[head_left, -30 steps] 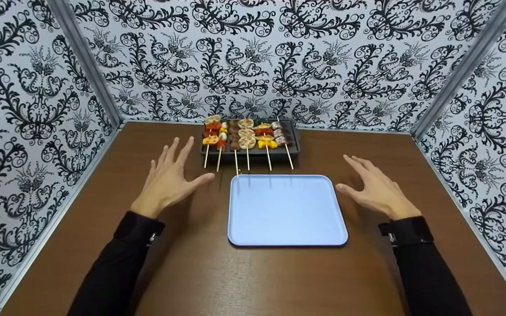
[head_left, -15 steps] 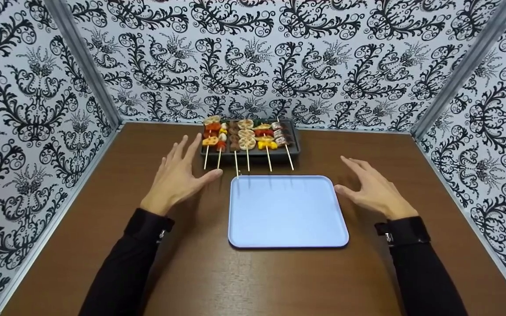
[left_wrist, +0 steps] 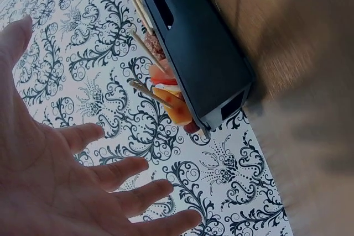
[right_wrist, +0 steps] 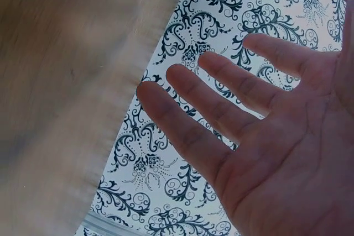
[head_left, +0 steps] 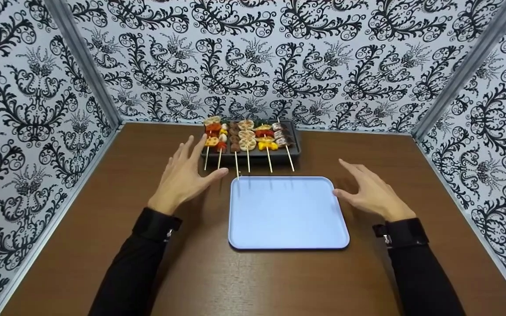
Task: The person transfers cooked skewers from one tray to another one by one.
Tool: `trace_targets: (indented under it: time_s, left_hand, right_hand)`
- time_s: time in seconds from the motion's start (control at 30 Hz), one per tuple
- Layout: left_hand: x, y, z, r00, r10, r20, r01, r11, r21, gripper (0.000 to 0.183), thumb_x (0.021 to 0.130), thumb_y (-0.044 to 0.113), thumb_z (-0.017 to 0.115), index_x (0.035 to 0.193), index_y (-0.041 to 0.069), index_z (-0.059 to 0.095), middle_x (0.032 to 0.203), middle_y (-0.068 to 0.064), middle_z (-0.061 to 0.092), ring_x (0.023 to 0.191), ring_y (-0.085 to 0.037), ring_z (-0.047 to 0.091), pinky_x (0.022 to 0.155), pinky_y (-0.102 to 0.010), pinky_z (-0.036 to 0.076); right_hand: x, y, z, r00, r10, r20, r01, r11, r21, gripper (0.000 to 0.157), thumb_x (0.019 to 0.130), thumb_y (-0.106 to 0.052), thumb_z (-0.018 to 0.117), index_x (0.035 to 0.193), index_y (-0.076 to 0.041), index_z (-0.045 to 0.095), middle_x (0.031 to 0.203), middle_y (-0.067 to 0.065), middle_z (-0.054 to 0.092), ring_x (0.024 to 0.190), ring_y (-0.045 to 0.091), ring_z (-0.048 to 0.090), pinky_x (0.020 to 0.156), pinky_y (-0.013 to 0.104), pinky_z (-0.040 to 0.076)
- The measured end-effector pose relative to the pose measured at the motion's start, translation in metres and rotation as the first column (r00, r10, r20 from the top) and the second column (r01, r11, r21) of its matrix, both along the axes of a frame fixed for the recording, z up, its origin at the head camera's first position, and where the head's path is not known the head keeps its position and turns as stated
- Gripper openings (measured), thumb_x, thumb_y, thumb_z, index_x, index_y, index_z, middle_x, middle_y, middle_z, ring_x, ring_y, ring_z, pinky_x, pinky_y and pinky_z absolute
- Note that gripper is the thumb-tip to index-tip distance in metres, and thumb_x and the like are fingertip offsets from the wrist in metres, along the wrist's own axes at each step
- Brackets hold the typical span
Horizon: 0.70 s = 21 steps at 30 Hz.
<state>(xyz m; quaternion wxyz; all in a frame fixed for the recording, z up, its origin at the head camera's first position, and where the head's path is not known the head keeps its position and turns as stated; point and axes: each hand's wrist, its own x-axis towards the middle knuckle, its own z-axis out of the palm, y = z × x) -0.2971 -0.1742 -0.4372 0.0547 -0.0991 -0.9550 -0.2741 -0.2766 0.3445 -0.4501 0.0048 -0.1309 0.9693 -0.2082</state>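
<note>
Several skewers of meat and vegetables lie side by side on a dark grill pan (head_left: 295, 149) at the back of the table, their sticks jutting toward me. In front of the pan is a pale blue tray (head_left: 288, 215) with nothing on it. My left hand (head_left: 182, 175), fingers spread, hovers left of the tray, its fingertips near the leftmost skewer (head_left: 211, 141). In the left wrist view its palm faces the pan's side (left_wrist: 204, 53). To the right of the tray my right hand (head_left: 374, 193) is held with extended fingers; its thumb overlaps the tray's edge in the head view. Both hands hold nothing.
The brown table (head_left: 235, 285) is enclosed by walls (head_left: 253, 61) with a black-and-white scroll pattern at the back and on both sides. Grey metal posts (head_left: 88, 66) stand in the back corners.
My left hand has moved right and slightly forward, closer to the skewers and tray. The right hand has shifted a little to the left. Pan and tray stay put.
</note>
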Motion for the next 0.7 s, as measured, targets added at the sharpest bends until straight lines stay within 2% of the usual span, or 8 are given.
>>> trace_targets:
  time_s: [0.3, 0.5, 0.7]
  left_hand:
    - [-0.008, 0.009, 0.002, 1.0, -0.004, 0.004, 0.004, 1.0, 0.008, 0.118, 0.099, 0.095, 0.06, 0.189, 0.034, 0.014, 0.198, -0.015, 0.007, 0.183, -0.048, 0.012, 0.147, -0.077, 0.008]
    - [-0.013, 0.014, 0.0, 1.0, -0.004, 0.001, 0.004, 1.0, 0.017, 0.118, 0.099, 0.094, 0.061, 0.189, 0.032, 0.017, 0.198, -0.016, 0.011, 0.182, -0.05, 0.016, 0.146, -0.078, 0.013]
    - [-0.018, 0.019, -0.001, 1.0, 0.005, -0.011, -0.004, 0.999, 0.04, 0.116, 0.1, 0.09, 0.065, 0.189, 0.029, 0.02, 0.196, -0.018, 0.018, 0.18, -0.05, 0.025, 0.141, -0.082, 0.026]
  right_hand:
    - [-0.002, -0.004, -0.005, 0.999, 0.03, -0.011, -0.03, 1.0, -0.001, 0.093, 0.109, -0.061, 0.078, 0.183, -0.02, 0.039, 0.181, 0.023, 0.047, 0.166, 0.054, 0.047, 0.129, 0.084, 0.044]
    - [-0.003, -0.007, -0.007, 0.999, 0.035, -0.008, -0.035, 0.999, 0.011, 0.092, 0.109, -0.061, 0.079, 0.183, -0.021, 0.041, 0.181, 0.024, 0.047, 0.165, 0.054, 0.048, 0.127, 0.085, 0.044]
    - [-0.005, -0.009, -0.008, 0.999, 0.031, -0.015, -0.03, 0.999, 0.015, 0.093, 0.108, -0.062, 0.078, 0.183, -0.023, 0.039, 0.183, 0.021, 0.045, 0.167, 0.053, 0.046, 0.128, 0.086, 0.044]
